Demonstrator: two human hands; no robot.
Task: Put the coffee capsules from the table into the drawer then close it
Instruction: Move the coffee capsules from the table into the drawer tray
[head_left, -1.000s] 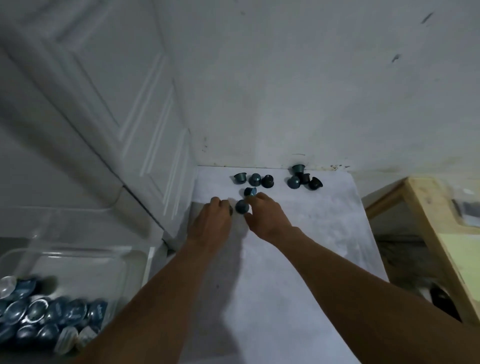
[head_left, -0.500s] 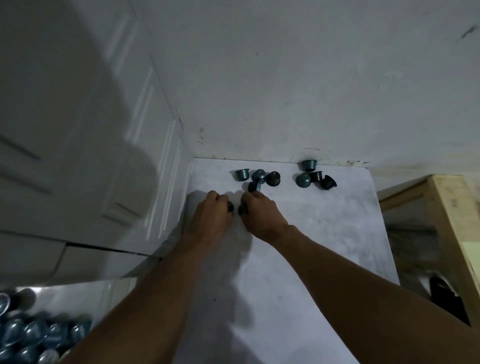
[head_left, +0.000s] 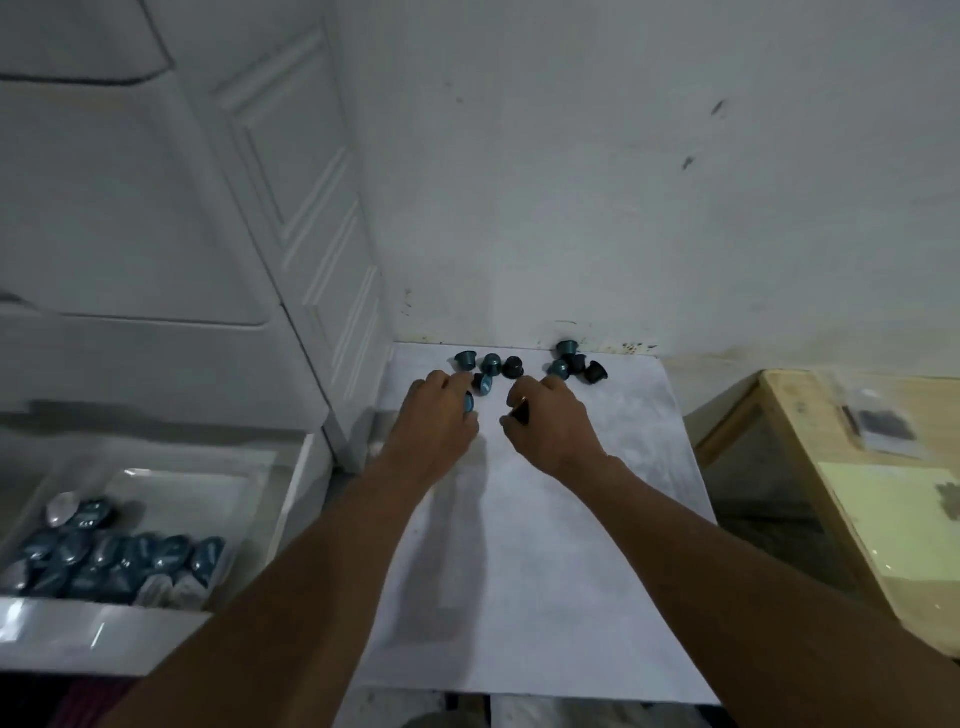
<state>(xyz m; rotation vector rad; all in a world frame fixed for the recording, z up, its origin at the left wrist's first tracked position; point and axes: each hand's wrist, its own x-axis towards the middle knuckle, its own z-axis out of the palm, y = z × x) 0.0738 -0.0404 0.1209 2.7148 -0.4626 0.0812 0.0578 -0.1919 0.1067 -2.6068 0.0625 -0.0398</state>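
Seen from above, two bare arms reach across a white desk (head_left: 545, 545) toward a wall. The left hand (head_left: 439, 421) has its fingers (head_left: 451, 383) curled, and they hold a blue capsule (head_left: 469, 402) at the inner edge of the hand. The right hand (head_left: 558, 423) has its fingers (head_left: 527, 388) curled too, pinching a dark capsule (head_left: 520, 413) between thumb and forefinger. The hands are near each other but do not touch.

Just beyond the left fingers, four loose capsules (head_left: 492, 362) lie in a cluster on the desk. The nearest sits right at the fingertips. Just beyond the right fingers, close to the wall, is a second cluster (head_left: 575, 362) of four, some teal and some black.

Well to the left of the left fingers, and nearer the person, an open drawer (head_left: 291, 499) holds stored capsules (head_left: 119, 561), blue and silver, heaped together. Well to the right of the right fingers stands a wooden desk (head_left: 789, 415).
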